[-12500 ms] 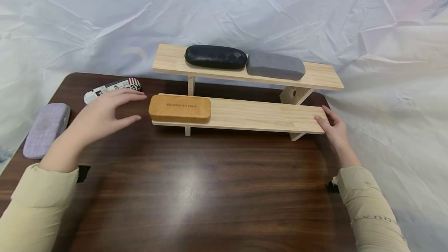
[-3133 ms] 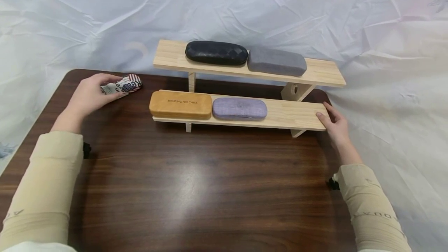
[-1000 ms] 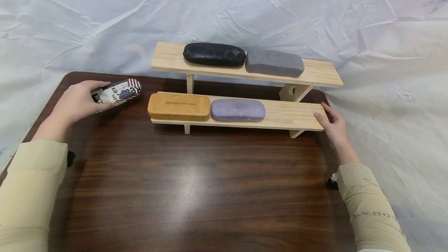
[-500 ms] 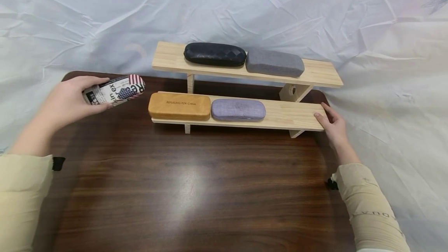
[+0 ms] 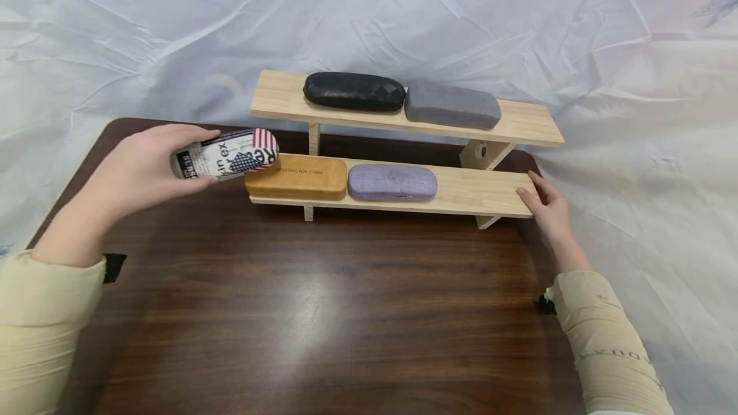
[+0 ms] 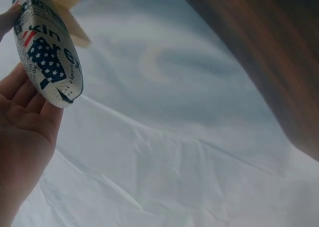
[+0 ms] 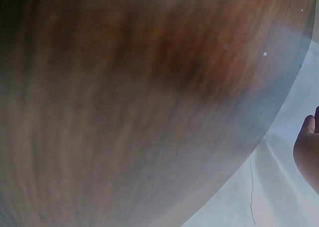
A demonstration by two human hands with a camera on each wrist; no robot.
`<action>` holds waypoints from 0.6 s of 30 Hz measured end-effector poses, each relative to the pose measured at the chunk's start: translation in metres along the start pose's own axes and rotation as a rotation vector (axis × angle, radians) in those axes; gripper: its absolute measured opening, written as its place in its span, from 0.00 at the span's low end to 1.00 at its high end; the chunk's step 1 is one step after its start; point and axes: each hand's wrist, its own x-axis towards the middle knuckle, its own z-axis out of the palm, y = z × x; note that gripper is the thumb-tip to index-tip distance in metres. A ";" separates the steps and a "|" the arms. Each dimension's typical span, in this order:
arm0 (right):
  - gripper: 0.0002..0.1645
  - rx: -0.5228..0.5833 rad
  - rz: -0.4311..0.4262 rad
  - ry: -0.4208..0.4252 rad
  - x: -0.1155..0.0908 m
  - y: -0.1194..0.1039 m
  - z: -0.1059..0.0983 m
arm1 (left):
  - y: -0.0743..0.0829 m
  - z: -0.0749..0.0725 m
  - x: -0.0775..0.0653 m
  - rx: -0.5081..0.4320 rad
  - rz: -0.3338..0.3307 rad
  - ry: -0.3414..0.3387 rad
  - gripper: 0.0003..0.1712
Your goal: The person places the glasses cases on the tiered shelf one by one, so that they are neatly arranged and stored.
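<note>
My left hand (image 5: 134, 170) grips a glasses case (image 5: 233, 154) printed with lettering and a US flag, thumb in front and fingers behind. It is in the air, and its right end overlaps the left part of a tan glasses case (image 5: 305, 186) in the head view. In the left wrist view the printed glasses case (image 6: 47, 55) lies between thumb and fingers. My right hand (image 5: 550, 211) holds the right end of the lower board of a wooden two-tier shelf (image 5: 478, 191), thumb on top. A lilac glasses case (image 5: 393, 182) sits right of the tan one on that board.
On the upper board (image 5: 530, 123) a black glasses case (image 5: 354, 91) and a grey glasses case (image 5: 452, 105) stand end to end. Bare board lies to the right of the lilac case. The shelf stands at the back of a dark wooden table (image 5: 323, 300), before a pale cloth (image 5: 369, 11).
The lilac case went from the table's left onto the lower board. My left hand then took the printed case off the table, lifted it and moved it right. My right hand stayed at the board's end.
</note>
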 end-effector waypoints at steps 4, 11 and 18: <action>0.40 -0.020 -0.003 0.003 0.001 0.001 0.000 | 0.013 0.004 0.009 0.007 0.050 -0.032 0.42; 0.41 -0.017 0.014 0.006 0.008 0.014 -0.001 | 0.031 0.020 0.029 0.002 0.125 -0.094 0.41; 0.40 0.034 0.001 0.018 0.012 0.020 0.000 | 0.055 0.033 0.047 -0.012 0.173 -0.125 0.38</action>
